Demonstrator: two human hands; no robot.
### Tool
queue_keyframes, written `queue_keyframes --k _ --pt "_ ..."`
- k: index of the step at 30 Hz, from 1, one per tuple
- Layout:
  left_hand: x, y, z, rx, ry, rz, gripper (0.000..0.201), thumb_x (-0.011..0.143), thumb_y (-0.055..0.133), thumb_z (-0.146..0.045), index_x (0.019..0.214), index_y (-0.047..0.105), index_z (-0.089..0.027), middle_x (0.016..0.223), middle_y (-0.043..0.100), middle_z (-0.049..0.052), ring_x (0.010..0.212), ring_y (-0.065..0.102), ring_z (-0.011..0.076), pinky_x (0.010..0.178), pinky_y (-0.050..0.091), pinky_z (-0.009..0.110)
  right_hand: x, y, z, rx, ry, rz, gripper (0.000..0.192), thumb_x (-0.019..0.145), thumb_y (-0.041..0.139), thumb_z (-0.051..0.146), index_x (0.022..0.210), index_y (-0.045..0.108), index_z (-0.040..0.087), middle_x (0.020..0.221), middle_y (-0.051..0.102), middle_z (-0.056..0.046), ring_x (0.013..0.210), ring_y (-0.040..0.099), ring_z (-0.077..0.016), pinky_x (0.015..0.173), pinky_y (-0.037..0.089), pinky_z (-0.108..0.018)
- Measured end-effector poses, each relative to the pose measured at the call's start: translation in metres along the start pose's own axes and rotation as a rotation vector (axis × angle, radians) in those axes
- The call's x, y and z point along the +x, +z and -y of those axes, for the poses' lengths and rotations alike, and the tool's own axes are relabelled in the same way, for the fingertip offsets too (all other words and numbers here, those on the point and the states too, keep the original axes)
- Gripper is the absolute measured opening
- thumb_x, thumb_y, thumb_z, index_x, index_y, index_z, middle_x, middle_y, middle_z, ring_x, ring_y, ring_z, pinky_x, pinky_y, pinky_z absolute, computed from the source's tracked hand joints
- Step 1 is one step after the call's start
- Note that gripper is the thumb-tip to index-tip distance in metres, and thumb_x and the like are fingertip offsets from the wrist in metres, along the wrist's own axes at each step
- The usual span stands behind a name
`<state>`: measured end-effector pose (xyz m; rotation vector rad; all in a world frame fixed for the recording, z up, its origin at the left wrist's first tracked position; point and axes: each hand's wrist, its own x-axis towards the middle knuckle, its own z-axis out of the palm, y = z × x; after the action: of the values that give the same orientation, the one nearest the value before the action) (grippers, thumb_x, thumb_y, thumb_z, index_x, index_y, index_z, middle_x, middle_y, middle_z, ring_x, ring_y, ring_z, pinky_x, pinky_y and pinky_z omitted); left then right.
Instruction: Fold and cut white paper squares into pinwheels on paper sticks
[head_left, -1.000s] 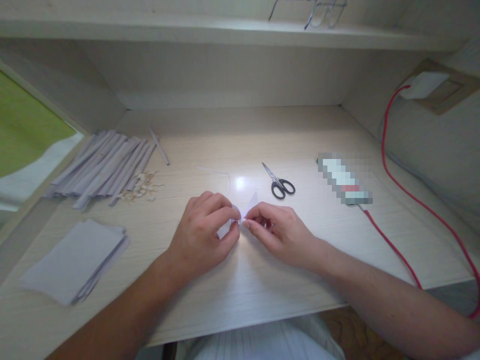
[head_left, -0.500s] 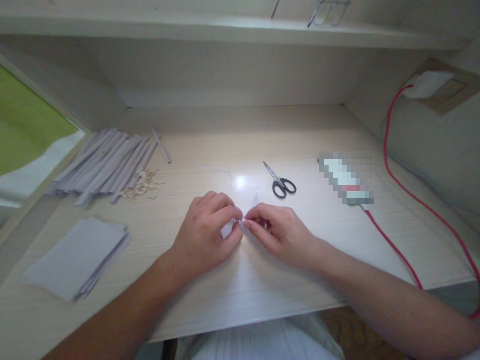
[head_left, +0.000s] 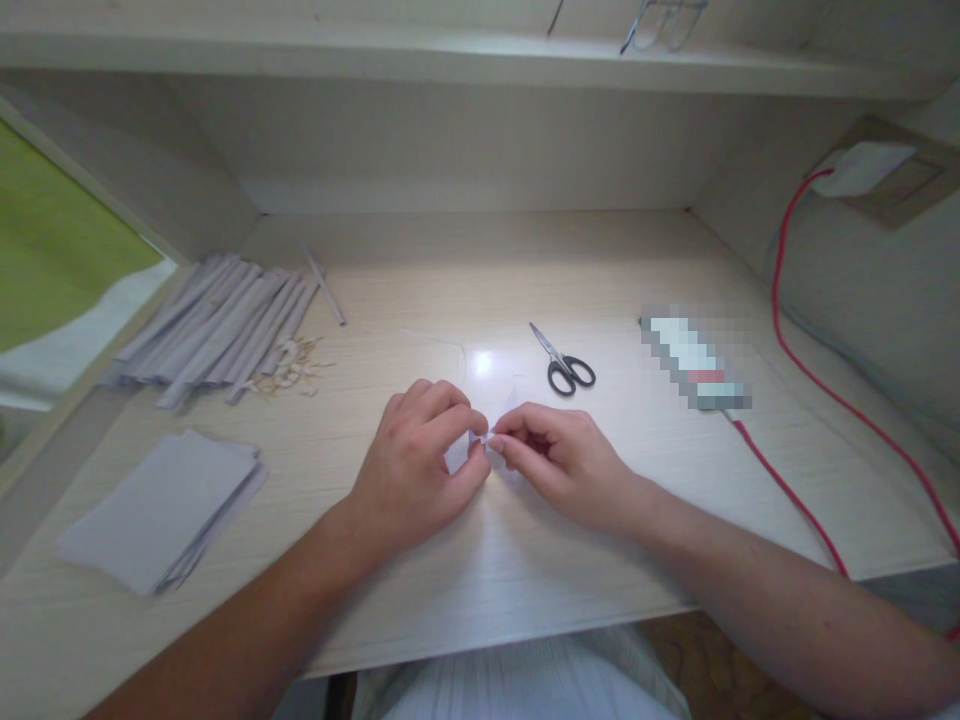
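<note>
Near the middle of the desk, my left hand (head_left: 424,455) and my right hand (head_left: 566,460) meet at the fingertips around a small piece of white paper (head_left: 457,455). Both hands pinch it between thumb and forefinger, and the fingers hide most of its shape. A pale corner of paper shows just beyond my right fingers. Behind my left hand a thin pale thread (head_left: 439,340) curves over the desk. Scissors with black handles (head_left: 562,362) lie slightly apart, beyond my right hand.
At the left are a pile of rolled paper tubes (head_left: 214,325), some tangled string bits (head_left: 289,370) and a stack of paper sheets (head_left: 161,505). A phone (head_left: 694,360) lies at the right with a red cable (head_left: 787,505). A shelf (head_left: 450,60) crosses above the desk.
Both hands keep their pinch on the paper, with only tiny finger movement. The whole view has shifted very slightly.
</note>
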<state>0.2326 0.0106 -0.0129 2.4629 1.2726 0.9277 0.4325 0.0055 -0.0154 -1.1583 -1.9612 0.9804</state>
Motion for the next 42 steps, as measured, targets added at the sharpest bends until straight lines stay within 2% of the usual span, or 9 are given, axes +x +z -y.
queue_keyframes --k 9,18,21,24,25,27,29,31,42 --pt "0.0 -0.007 -0.007 -0.019 0.024 -0.149 0.009 0.082 0.068 -0.014 0.087 0.068 -0.021 0.091 0.062 0.006 0.087 0.057 0.0226 0.08 0.047 0.042 0.004 -0.003 0.003 0.434 0.138 0.025 0.015 0.094 0.069 0.03 0.089 0.071 0.016 0.072 0.066 0.001 0.061 0.056 -0.0103 0.057 0.045 -0.023" --pt "-0.004 -0.012 -0.011 -0.028 0.067 -0.215 0.037 0.077 0.078 -0.025 0.111 0.063 -0.026 0.11 0.064 0.007 0.104 0.061 0.0276 0.093 0.049 0.047 0.004 -0.002 0.004 0.444 0.131 -0.04 0.019 0.092 0.071 0.035 0.086 0.071 0.017 0.067 0.063 0.002 0.056 0.054 -0.0098 0.054 0.046 -0.023" --pt "-0.006 -0.012 -0.008 -0.112 0.03 -0.363 0.046 0.081 0.073 -0.029 0.124 0.057 -0.027 0.122 0.06 0.009 0.117 0.057 0.0297 0.103 0.048 0.05 0.004 -0.004 0.005 0.455 0.154 -0.079 0.02 0.092 0.072 0.037 0.087 0.071 0.017 0.066 0.064 0.002 0.053 0.055 -0.0098 0.051 0.047 -0.023" --pt "-0.004 -0.006 0.002 -0.275 -0.178 -0.548 0.034 0.09 0.06 -0.025 0.123 0.054 -0.027 0.121 0.06 0.008 0.115 0.06 0.0257 0.1 0.051 0.046 0.004 -0.006 0.006 0.5 0.152 -0.141 0.02 0.091 0.073 0.036 0.087 0.07 0.017 0.066 0.067 0.001 0.051 0.057 -0.0099 0.049 0.048 -0.023" --pt "-0.003 -0.003 0.005 -0.348 -0.265 -0.523 0.029 0.091 0.059 -0.023 0.12 0.056 -0.027 0.117 0.062 0.008 0.11 0.062 0.0243 0.096 0.053 0.044 0.004 -0.007 0.006 0.523 0.14 -0.162 0.019 0.091 0.074 0.035 0.087 0.07 0.017 0.067 0.067 0.001 0.051 0.058 -0.0099 0.049 0.048 -0.023" --pt "0.001 0.003 0.009 -0.516 -0.387 -0.319 0.019 0.091 0.061 -0.023 0.11 0.062 -0.024 0.106 0.068 0.006 0.101 0.066 0.0232 0.089 0.055 0.04 0.004 -0.009 0.007 0.565 0.115 -0.185 0.018 0.091 0.074 0.034 0.088 0.071 0.017 0.067 0.068 0.001 0.051 0.059 -0.0099 0.049 0.048 -0.023" --pt "0.005 0.009 0.008 -0.684 -0.42 -0.081 0.011 0.093 0.06 -0.025 0.099 0.069 -0.021 0.098 0.074 0.005 0.094 0.069 0.0228 0.087 0.056 0.04 0.003 -0.009 0.007 0.581 0.1 -0.191 0.017 0.091 0.074 0.033 0.088 0.071 0.017 0.069 0.069 0.001 0.052 0.06 -0.0099 0.05 0.049 -0.023" --pt "0.006 0.013 0.004 -0.774 -0.417 0.012 0.015 0.096 0.059 -0.027 0.095 0.073 -0.021 0.097 0.077 0.004 0.09 0.07 0.0224 0.088 0.056 0.04 0.002 -0.009 0.008 0.562 0.089 -0.193 0.017 0.092 0.073 0.033 0.088 0.071 0.017 0.07 0.069 0.0 0.053 0.061 -0.0103 0.05 0.05 -0.023" --pt "0.002 0.017 0.005 -0.805 -0.471 0.042 0.017 0.096 0.064 -0.031 0.098 0.08 -0.025 0.103 0.08 0.002 0.101 0.072 0.0229 0.095 0.053 0.035 -0.002 -0.009 0.006 0.058 -0.118 -0.261 0.011 0.097 0.066 0.022 0.089 0.069 0.015 0.075 0.07 0.0 0.063 0.061 -0.0108 0.059 0.047 -0.024"
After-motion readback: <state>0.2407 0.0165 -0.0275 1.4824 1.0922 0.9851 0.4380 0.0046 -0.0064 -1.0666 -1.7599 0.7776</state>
